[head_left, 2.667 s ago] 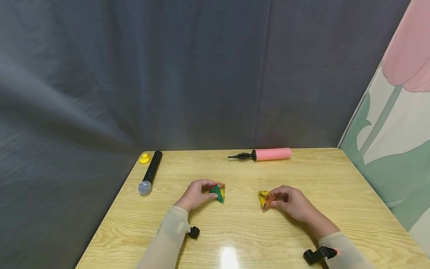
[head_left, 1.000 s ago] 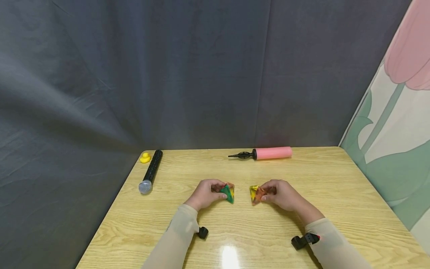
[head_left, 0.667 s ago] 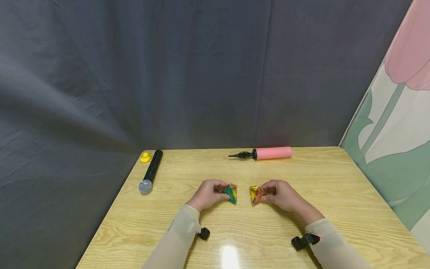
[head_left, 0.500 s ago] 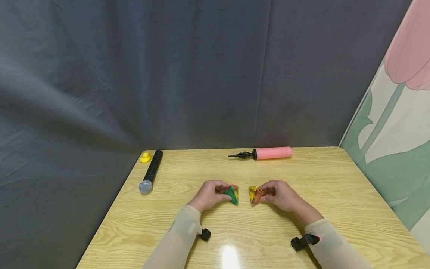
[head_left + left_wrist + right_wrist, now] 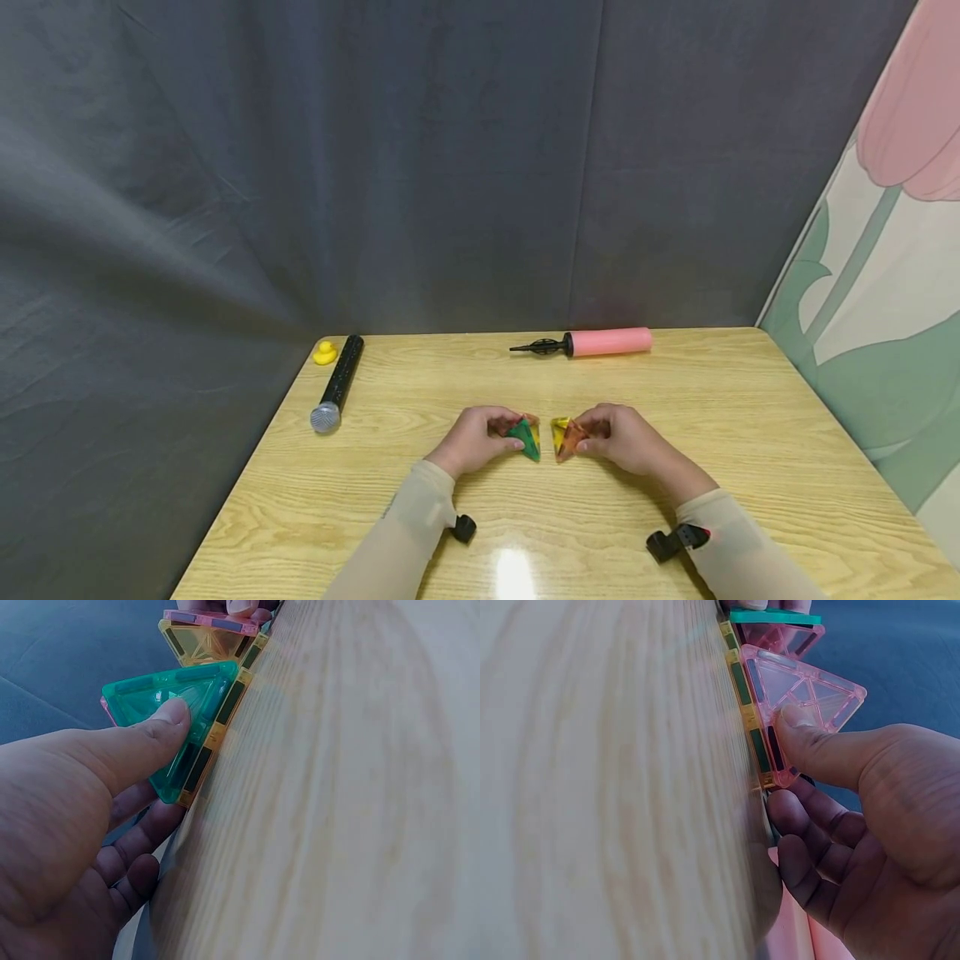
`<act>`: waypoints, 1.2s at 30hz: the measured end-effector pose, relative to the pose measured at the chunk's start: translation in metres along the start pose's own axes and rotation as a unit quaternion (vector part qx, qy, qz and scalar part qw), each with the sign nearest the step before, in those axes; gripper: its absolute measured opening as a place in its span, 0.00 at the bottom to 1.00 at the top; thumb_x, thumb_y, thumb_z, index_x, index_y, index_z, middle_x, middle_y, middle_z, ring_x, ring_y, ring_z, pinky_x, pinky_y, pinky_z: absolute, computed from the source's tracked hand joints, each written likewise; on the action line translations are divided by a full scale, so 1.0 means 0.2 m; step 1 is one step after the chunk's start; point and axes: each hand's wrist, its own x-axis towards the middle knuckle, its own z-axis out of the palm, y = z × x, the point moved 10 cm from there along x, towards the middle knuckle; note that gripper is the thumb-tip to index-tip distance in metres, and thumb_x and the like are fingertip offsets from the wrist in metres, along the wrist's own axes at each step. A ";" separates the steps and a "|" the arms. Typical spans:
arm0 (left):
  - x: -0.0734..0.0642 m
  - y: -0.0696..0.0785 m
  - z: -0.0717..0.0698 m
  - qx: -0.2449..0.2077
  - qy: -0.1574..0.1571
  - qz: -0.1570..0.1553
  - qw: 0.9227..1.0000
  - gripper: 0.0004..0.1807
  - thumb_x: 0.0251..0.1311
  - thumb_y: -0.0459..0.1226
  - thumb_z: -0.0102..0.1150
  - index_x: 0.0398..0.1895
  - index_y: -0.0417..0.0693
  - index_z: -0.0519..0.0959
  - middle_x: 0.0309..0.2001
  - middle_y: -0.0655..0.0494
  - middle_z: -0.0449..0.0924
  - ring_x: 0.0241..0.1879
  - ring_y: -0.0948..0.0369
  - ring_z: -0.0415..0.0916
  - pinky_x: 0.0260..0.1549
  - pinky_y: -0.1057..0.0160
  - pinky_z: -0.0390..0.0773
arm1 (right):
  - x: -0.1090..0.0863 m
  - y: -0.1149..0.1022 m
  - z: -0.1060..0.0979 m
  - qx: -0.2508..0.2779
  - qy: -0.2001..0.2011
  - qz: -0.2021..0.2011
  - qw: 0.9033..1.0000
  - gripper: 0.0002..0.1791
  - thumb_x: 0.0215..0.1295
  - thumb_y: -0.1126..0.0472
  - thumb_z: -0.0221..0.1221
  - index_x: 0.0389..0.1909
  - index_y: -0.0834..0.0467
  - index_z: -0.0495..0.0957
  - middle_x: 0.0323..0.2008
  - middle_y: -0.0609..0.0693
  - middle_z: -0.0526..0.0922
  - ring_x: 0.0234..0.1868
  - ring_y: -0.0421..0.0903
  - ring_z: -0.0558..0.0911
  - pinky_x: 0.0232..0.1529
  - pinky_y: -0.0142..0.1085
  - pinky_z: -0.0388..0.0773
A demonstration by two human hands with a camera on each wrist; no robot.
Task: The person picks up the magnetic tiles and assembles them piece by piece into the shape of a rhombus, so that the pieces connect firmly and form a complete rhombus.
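Observation:
Between thumb and fingers, my left hand (image 5: 476, 439) pinches a small cluster of triangular magnetic tiles (image 5: 527, 437), a translucent green one facing me, with pink and yellow ones behind. My right hand (image 5: 628, 439) pinches a second cluster of magnetic tiles (image 5: 564, 439), pink and yellow. A narrow gap separates the two clusters in the head view. In the left wrist view the thumb presses on the green tile (image 5: 131, 696), and a yellow tile (image 5: 216, 733) forms the base by the tabletop. The right wrist view has the thumb on the pink tile (image 5: 814, 684), above a yellow tile (image 5: 741, 681).
A black microphone (image 5: 342, 375) with a silver head lies at the back left of the wooden table (image 5: 315, 517), next to a yellow rubber duck (image 5: 325, 353). A pink hand pump (image 5: 609, 342) lies near the back edge, before a dark curtain (image 5: 450, 167).
Both hands have moved towards each other with their tile clusters, and the wide gap has shrunk to a narrow one. Lately the left hand has moved rightwards more than the right hand has moved.

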 end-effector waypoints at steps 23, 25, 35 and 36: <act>-0.01 0.07 0.05 0.003 0.000 0.016 1.000 0.20 0.62 0.42 0.76 0.57 0.54 0.86 0.44 0.69 0.84 0.42 0.70 0.80 0.45 0.67 0.81 | 0.00 -0.01 0.02 0.005 -0.001 0.003 1.000 0.14 0.63 0.62 0.74 0.50 0.55 0.88 0.42 0.45 0.85 0.35 0.44 0.78 0.35 0.37 0.78; -0.01 0.07 0.05 0.001 0.000 0.016 1.000 0.20 0.62 0.42 0.76 0.57 0.54 0.86 0.44 0.69 0.84 0.42 0.70 0.80 0.45 0.67 0.81 | 0.00 -0.01 0.02 0.004 0.000 0.000 1.000 0.14 0.63 0.62 0.74 0.49 0.54 0.88 0.41 0.44 0.85 0.35 0.44 0.79 0.35 0.37 0.78; 0.00 0.07 0.06 0.000 0.004 0.014 1.000 0.20 0.61 0.41 0.77 0.56 0.55 0.87 0.43 0.70 0.85 0.41 0.70 0.80 0.44 0.67 0.81 | 0.00 -0.03 0.01 -0.005 0.003 -0.013 1.000 0.13 0.62 0.63 0.75 0.48 0.53 0.89 0.39 0.42 0.85 0.38 0.43 0.80 0.39 0.37 0.80; 0.00 0.06 0.06 0.000 0.005 0.014 1.000 0.20 0.61 0.41 0.76 0.56 0.55 0.87 0.43 0.70 0.85 0.41 0.70 0.80 0.43 0.67 0.81 | 0.00 -0.04 0.01 -0.005 0.004 -0.013 1.000 0.13 0.62 0.62 0.75 0.48 0.53 0.89 0.39 0.42 0.85 0.38 0.43 0.80 0.39 0.37 0.80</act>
